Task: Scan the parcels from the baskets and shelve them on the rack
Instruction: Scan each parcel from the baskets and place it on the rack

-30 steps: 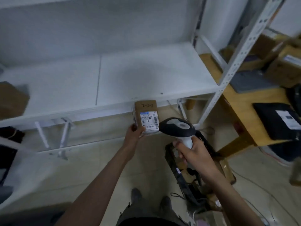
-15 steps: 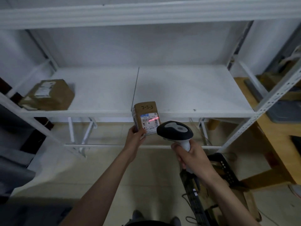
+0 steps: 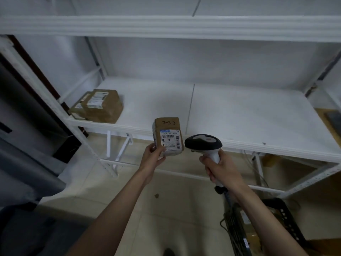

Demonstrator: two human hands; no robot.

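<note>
Your left hand (image 3: pixel 154 156) grips a small brown parcel (image 3: pixel 168 136) at its lower left corner, thumb across the front face and fingers wrapped behind. The parcel stands upright in the centre of the frame, held in the air just in front of the lip of the rack's shelf (image 3: pixel 239 115). Its white shipping label (image 3: pixel 170 139) faces the camera, and the handwritten mark "2-3-3" sits on the brown cardboard above the label.

Your right hand (image 3: pixel 220 169) is closed around the white handle of a barcode scanner (image 3: pixel 203 143). The scanner's dark head lies just right of the parcel, near it but not touching, with the nose turned toward the label.

The white metal rack (image 3: pixel 166 27) fills the upper half of the frame. On the left end of the same shelf rest two more brown parcels (image 3: pixel 99 106), touching each other, labels upward, well apart from the one you hold. The shelf board shows a vertical seam near its middle.

At the lower right of the frame a black basket (image 3: pixel 284 218) with perforated sides stands on the tiled floor (image 3: pixel 175 209), below your right forearm. Brown cardboard shows inside it; its contents are otherwise too dim to tell. A small brown scrap (image 3: pixel 156 195) lies on the floor between your forearms.
</note>
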